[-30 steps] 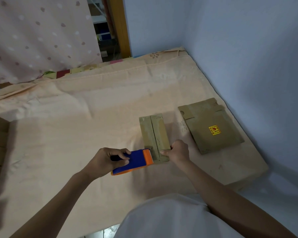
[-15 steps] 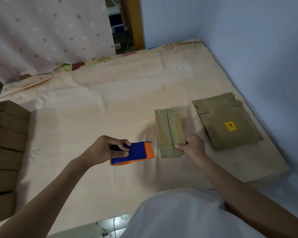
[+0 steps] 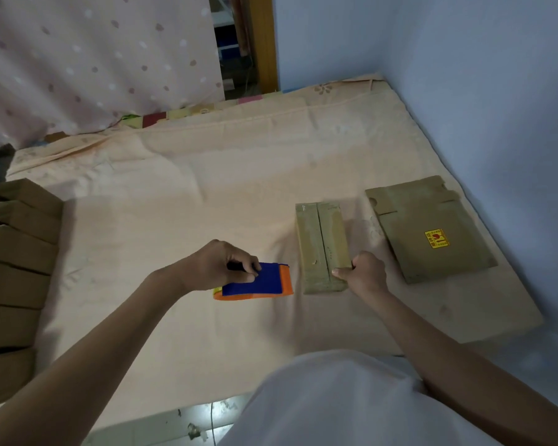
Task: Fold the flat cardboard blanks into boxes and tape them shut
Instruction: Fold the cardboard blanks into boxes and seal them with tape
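Observation:
A small folded cardboard box (image 3: 321, 243) lies on the peach sheet with its two top flaps meeting along a centre seam. My right hand (image 3: 366, 273) grips its near right corner, thumb on top. My left hand (image 3: 221, 265) holds a blue and orange tape dispenser (image 3: 255, 283) a short way left of the box, not touching it. To the right of the box, a stack of flat cardboard blanks (image 3: 429, 230) with a yellow sticker rests near the wall.
Several finished brown boxes (image 3: 13, 268) are lined up along the left edge. The mattress (image 3: 174, 204) reaches a blue wall on the right and a spotted curtain (image 3: 78, 59) at the back. Tiled floor shows at the near edge.
The dispenser has drawn away leftward from the box's near end, leaving a gap. My right hand stays on the box's near right corner. The view has swung left.

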Available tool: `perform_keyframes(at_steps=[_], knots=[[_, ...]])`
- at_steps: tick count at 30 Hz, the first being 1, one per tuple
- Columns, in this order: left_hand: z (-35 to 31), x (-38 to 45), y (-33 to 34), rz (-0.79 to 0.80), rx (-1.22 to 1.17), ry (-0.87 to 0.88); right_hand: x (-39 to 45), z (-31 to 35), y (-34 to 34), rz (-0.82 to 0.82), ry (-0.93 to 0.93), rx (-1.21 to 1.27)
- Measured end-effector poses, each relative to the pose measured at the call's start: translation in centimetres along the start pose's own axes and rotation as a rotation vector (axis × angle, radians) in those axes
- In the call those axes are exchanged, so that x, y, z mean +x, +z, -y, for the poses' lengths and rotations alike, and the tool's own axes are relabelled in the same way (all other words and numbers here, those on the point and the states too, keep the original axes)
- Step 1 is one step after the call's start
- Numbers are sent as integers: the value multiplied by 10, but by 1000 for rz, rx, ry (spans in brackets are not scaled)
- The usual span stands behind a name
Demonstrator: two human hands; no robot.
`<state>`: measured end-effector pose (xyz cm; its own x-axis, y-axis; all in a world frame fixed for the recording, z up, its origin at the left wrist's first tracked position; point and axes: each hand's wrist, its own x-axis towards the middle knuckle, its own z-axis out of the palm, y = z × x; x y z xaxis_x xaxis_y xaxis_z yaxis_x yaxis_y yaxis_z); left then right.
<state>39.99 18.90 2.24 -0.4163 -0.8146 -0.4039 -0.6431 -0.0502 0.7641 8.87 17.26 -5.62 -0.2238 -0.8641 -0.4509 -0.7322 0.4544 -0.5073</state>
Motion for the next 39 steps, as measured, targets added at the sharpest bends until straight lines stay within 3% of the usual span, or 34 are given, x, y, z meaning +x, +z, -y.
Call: perform_keyframes(at_steps=[13, 18, 20, 26, 30, 34, 36, 39], knots=[[-67, 79, 9, 175, 419, -181, -3, 0, 8, -46, -39, 26], [-66, 89, 29, 137, 846, -297, -1, -2, 7, -45, -32, 12], [-46, 86, 38, 105, 804, -362, 1, -3, 7, -36, -42, 13], [3, 66, 72, -270, 848, -426, 2, -3, 8, -30, -25, 23], [39, 56, 104, -263, 832, -334, 1, -3, 7, -23, -34, 28], [65, 53, 142, -236, 605, -335, 2, -5, 8, -20, -26, 46], [63, 52, 152, -192, 626, -343, 2, -6, 7, -17, -29, 50], [50, 57, 155, -279, 514, -394, 2, -5, 6, -15, -27, 47]])
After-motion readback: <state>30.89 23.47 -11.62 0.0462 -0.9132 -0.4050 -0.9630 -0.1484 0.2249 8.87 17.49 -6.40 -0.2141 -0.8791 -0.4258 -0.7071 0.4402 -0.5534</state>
